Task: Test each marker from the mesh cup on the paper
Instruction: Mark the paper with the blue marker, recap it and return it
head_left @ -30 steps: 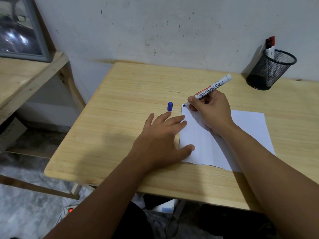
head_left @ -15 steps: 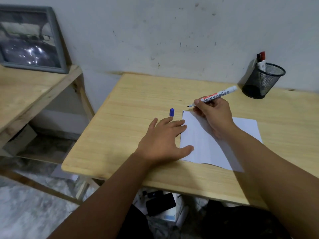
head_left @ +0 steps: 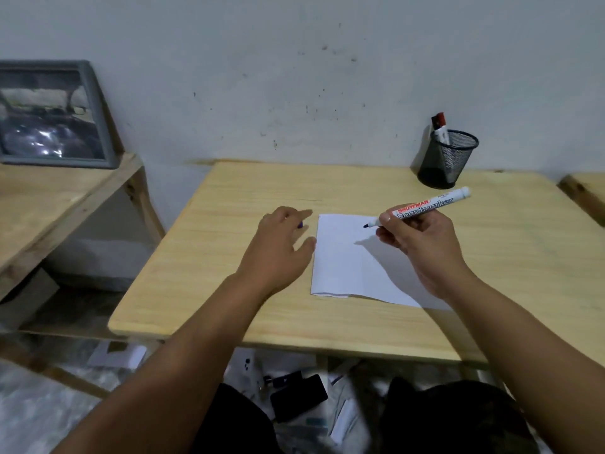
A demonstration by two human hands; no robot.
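Note:
A white sheet of paper (head_left: 343, 267) lies on the wooden table (head_left: 229, 290). My right hand (head_left: 422, 244) grips an uncapped white board marker (head_left: 425, 208), with its dark tip just above the paper's upper part. My left hand (head_left: 281, 247) hovers left of the paper, fingers curled over the small blue cap (head_left: 300, 225), which only peeks out beneath them. I cannot tell whether the cap is held. A tiny dark mark sits at the paper's top left corner. The black mesh cup (head_left: 448, 158) stands at the back right with a red-capped marker (head_left: 440, 126) in it.
A framed picture (head_left: 49, 113) leans on the wall on a lower wooden shelf (head_left: 49, 204) to the left. Another wooden edge (head_left: 586, 191) shows at far right. Under the table lie a dark phone-like object (head_left: 298, 401) and papers.
My right hand has lifted the marker off the paper's corner and drawn it to the right. My left hand left the paper's edge and moved up over the blue cap.

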